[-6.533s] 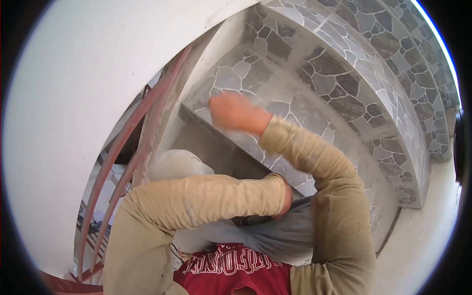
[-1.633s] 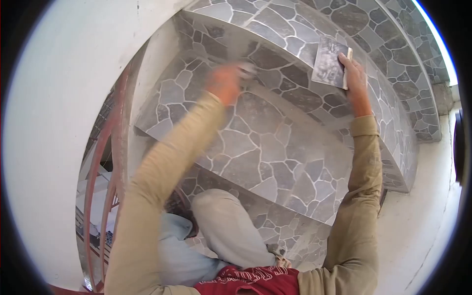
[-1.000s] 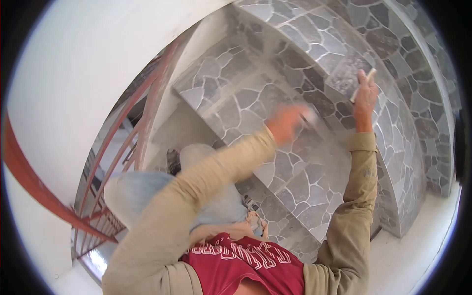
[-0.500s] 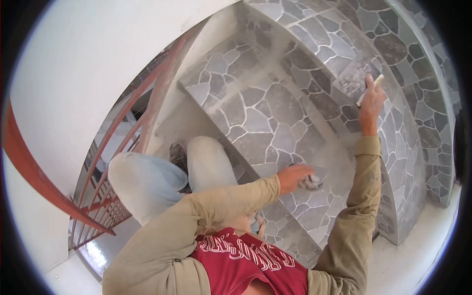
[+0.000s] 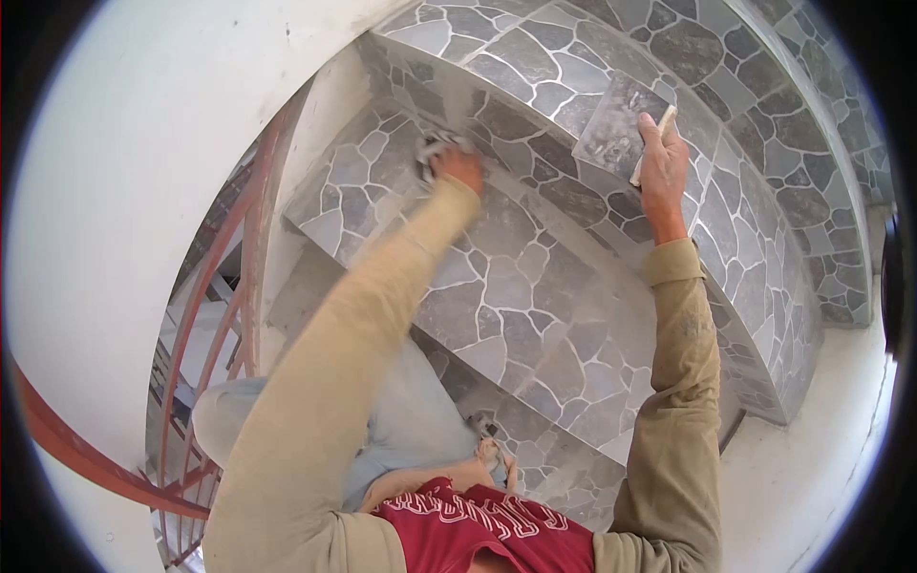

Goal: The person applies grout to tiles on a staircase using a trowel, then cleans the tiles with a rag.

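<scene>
My left hand [image 5: 460, 170] is closed over a crumpled grey-and-white rag [image 5: 436, 149], pressed to the far left of a step's tread [image 5: 549, 272] by the riser. Its fingertips are partly hidden and slightly blurred. The tread is paved with irregular grey stones and white joints. My right hand [image 5: 661, 177] grips the pale strip along the right edge of a flat grey rectangular plate [image 5: 614, 119] with a smeared, dusty face. That plate is over the edge of the higher step; whether it touches the stone I cannot tell.
A red metal railing [image 5: 255, 220] runs down the left beside a white wall [image 5: 162, 143]. More stone-paved steps [image 5: 764, 277] curve up to the right. My bent knee [image 5: 411, 420] is over the lower steps. A pale wall [image 5: 812, 458] borders the right side.
My left hand has swept the rag from the tread's near right part to its far left end. The right hand and plate have shifted left in view, as the camera view also moved.
</scene>
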`<state>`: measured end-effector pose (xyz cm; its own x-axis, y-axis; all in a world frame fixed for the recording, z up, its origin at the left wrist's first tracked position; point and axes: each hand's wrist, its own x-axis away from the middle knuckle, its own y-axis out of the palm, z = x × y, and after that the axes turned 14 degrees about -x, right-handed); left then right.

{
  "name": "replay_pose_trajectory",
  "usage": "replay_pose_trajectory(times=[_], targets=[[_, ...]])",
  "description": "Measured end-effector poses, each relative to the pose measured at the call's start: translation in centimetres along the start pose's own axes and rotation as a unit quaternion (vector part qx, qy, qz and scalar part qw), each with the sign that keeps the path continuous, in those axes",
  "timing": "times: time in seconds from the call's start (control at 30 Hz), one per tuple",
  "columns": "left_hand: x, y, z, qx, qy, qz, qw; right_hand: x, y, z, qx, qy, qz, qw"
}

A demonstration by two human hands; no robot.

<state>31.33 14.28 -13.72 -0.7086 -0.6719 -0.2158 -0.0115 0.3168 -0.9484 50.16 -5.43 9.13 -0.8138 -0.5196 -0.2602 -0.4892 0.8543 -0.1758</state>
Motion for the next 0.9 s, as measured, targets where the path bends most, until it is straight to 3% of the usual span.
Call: replay_pose_trajectory(times=[0.03,0.07,0.1,0.13,0.17,0.23,0.27,0.33,0.4,0.43,0.5,0.53,0.63,0.67,0.7,0.73,0.77,0.83,0.9], targets=[[2.4,-1.1,1.8,0.014,0.036,0.110,0.993,0.1,0.4,-0.3,-0.008,0.005,-0.011,1.000],[3.1,-3.5,2.1,0.116,0.148,-0.113,0.976,0.0,0.5,-0.2,-0.012,0.000,-0.020,1.000],[5.2,-4.5,1.2,0.270,0.271,-0.076,0.921,-0.1,0.3,0.3,0.016,-0.032,-0.008,0.999],[6.2,-5.2,0.1,0.409,0.388,-0.033,0.826,-0.4,0.4,0.3,0.042,-0.066,0.009,0.997],[5.5,-5.6,-1.1,0.401,0.385,-0.026,0.831,-0.7,0.5,0.4,0.034,-0.075,0.007,0.997],[5.2,-6.1,-3.8,0.385,0.130,0.109,0.907,-0.2,0.4,0.4,-0.005,-0.046,-0.009,0.999],[3.4,-6.2,-6.4,0.388,0.039,0.115,0.914,0.1,0.3,0.4,-0.007,-0.048,-0.005,0.999],[-1.4,-0.9,-10.9,0.255,-0.085,0.116,0.956,0.3,0.3,-0.3,0.051,-0.036,-0.002,0.998],[-4.2,-1.1,-12.3,0.270,-0.178,-0.071,0.944,0.0,0.4,-0.4,0.061,-0.054,0.007,0.997],[-4.8,0.0,-9.7,0.280,-0.162,-0.074,0.943,0.3,0.4,-0.5,0.066,-0.059,0.008,0.996],[-3.3,2.3,-2.9,0.148,-0.116,-0.069,0.980,0.7,0.4,-1.0,0.048,-0.038,0.011,0.998],[-0.7,-2.5,2.1,0.145,-0.101,-0.175,0.969,0.6,0.3,-1.2,0.012,-0.027,-0.001,1.000],[8.2,-1.6,15.4,0.152,-0.007,-0.026,0.988,-0.2,0.5,0.5,-0.002,-0.032,0.005,0.999],[11.2,-5.2,16.9,0.143,0.103,-0.056,0.983,-0.1,0.5,0.6,-0.006,-0.031,-0.010,0.999],[12.8,-7.7,18.0,0.316,0.216,-0.162,0.909,-0.1,0.1,0.7,0.020,-0.037,-0.005,0.999],[15.2,-10.1,18.1,0.523,0.317,-0.160,0.775,-0.4,0.1,0.7,0.045,-0.047,0.000,0.998],[16.9,-11.4,18.8,0.566,0.389,-0.124,0.716,-0.5,0.3,0.6,0.037,-0.053,-0.016,0.998],[16.7,-13.3,16.8,0.564,0.357,-0.099,0.738,-0.4,0.4,0.7,-0.055,-0.053,0.012,0.997],[16.4,-14.1,15.2,0.562,0.331,-0.079,0.754,-0.8,0.5,1.2,-0.185,-0.016,-0.040,0.982]])
